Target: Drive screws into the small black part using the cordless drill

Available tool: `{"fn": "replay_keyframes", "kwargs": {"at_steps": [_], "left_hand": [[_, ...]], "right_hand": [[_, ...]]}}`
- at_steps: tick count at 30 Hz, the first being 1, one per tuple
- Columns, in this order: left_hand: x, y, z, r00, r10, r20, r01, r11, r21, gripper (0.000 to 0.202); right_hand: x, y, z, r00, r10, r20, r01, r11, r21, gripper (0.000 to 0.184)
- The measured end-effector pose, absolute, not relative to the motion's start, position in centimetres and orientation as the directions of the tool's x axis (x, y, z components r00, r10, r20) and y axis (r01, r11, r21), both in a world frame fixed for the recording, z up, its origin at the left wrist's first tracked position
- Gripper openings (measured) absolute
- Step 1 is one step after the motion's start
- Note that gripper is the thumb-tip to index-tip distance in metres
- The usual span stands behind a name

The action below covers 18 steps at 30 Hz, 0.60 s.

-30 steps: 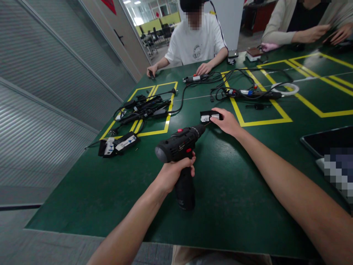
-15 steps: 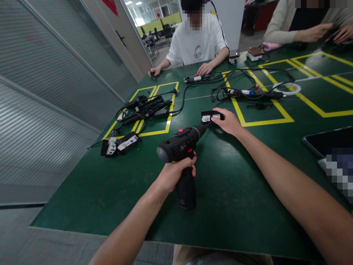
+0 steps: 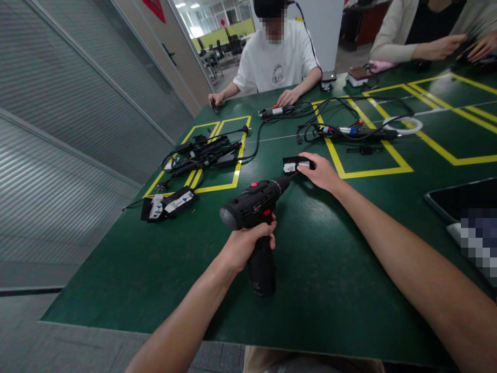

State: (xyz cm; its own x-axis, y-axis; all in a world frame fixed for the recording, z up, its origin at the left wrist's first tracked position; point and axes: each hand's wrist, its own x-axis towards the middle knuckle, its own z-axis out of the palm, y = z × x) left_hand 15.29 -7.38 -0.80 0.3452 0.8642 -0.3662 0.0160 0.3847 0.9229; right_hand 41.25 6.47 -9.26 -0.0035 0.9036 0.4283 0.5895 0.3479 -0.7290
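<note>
Gripping drill [image 3: 254, 204], left hand [image 3: 244, 243]; right hand [image 3: 320, 171] pinning black part [image 3: 294, 164]

Drill [image 3: 252, 204] tip at black part [image 3: 292, 165]

Workshop, green worktable [image 3: 334, 269] with yellow tape bays [image 3: 368, 171], tools [image 3: 205, 150]

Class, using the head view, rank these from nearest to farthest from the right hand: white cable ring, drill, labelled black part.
1. labelled black part: touching, under the right hand.
2. drill: just left, gripped by the left hand.
3. white cable ring: far right, beyond.
</note>
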Motion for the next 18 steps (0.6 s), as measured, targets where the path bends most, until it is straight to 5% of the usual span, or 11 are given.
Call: {"fn": "replay_keyframes", "kwargs": {"at_steps": [18], "left_hand": [[15.25, -7.42, -0.95, 0.350, 0.865, -0.360, 0.042, 0.369, 0.928, 0.022]], "right_hand": [[41.05, 6.24, -8.91, -0.005, 0.906, 0.423, 0.600, 0.341, -0.723, 0.043]]}}
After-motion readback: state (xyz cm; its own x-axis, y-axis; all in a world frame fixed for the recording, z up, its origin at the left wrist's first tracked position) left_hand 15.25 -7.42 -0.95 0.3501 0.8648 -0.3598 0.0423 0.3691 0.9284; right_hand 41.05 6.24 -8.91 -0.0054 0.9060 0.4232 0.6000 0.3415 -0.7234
